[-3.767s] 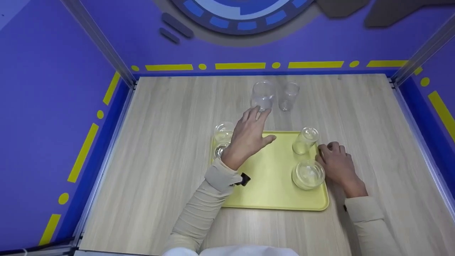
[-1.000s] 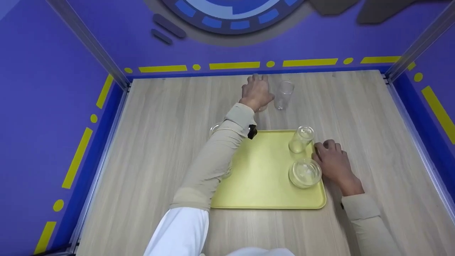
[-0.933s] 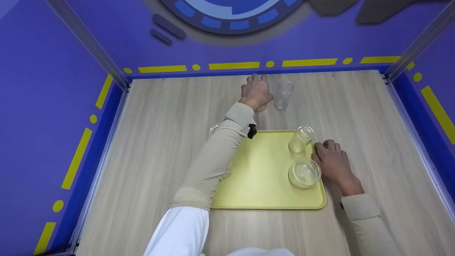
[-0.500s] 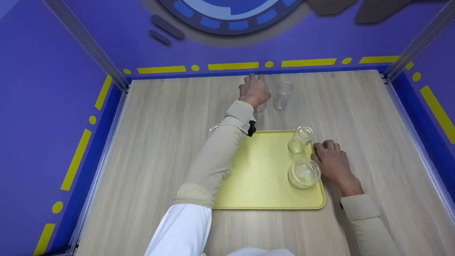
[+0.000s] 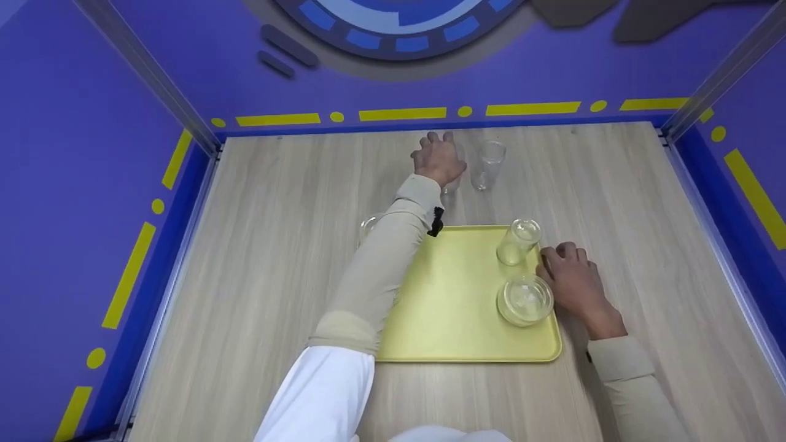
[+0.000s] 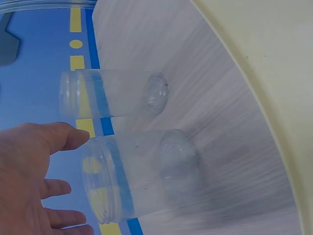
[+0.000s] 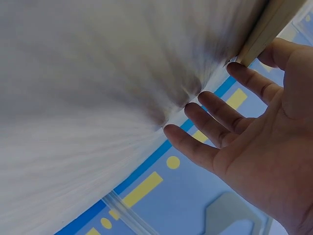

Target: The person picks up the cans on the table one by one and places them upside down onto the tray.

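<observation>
At the back of the table my left hand (image 5: pixel 438 161) is above a wide clear jar (image 6: pixel 142 176). The left wrist view has this hand's fingers spread apart, with the thumb right by the jar's rim. A narrower clear glass container (image 5: pixel 489 164) stands to the jar's right. My right hand (image 5: pixel 574 282) lies beside the right edge of a yellow tray (image 5: pixel 454 294). Its fingertips (image 7: pixel 172 131) meet the table in the right wrist view, and the thumb is at the tray's edge. The hand holds nothing.
On the tray's right side stand a tall clear jar (image 5: pixel 519 241) and a low round glass jar (image 5: pixel 525 299). Part of another clear glass (image 5: pixel 366 226) shows behind the left sleeve (image 5: pixel 381 258). Blue walls (image 5: pixel 393 92) enclose the table's back and sides.
My left hand has reached from over the tray to the wide jar at the back, then shifted slightly left in the last second. The right hand and the glassware have stayed in place.
</observation>
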Available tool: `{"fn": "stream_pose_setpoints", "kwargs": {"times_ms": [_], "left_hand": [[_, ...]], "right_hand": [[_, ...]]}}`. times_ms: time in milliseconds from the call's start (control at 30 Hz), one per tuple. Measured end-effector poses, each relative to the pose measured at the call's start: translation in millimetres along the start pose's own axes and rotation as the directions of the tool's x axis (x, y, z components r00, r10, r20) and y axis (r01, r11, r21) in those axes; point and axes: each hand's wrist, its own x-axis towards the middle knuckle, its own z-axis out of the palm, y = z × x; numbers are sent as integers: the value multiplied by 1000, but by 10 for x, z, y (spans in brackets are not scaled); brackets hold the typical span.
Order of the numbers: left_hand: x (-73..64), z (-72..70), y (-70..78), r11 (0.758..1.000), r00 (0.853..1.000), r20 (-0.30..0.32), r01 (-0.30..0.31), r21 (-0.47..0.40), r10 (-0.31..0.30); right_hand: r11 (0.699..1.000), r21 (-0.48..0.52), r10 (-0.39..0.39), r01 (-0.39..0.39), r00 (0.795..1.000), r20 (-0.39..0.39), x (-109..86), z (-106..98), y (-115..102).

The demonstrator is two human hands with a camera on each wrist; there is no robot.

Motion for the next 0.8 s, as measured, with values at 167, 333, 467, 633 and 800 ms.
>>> {"fn": "stream_pose_setpoints", "kwargs": {"times_ms": [167, 333, 467, 633, 800], "left_hand": [[56, 75, -4, 1000, 1000, 12, 23, -16, -23], [95, 125, -8, 999, 1000, 16, 26, -19, -26], [115, 137, -7, 1000, 1000, 7, 19, -5, -19], [126, 120, 0, 1000, 1000, 18, 8, -7, -7], [125, 131, -2, 999, 1000, 18, 4, -38, -3]], "right_hand": [[1000, -3, -3, 3, 1000, -14, -4, 1, 7], [1000, -2, -2, 2, 1000, -14, -3, 16, 7], [1000, -7, -7, 7, 1000, -18, -5, 26, 10], [1000, -7, -2, 2, 1000, -9, -7, 19, 22], [1000, -5, 2, -2, 1000, 7, 0, 16, 23]]}}
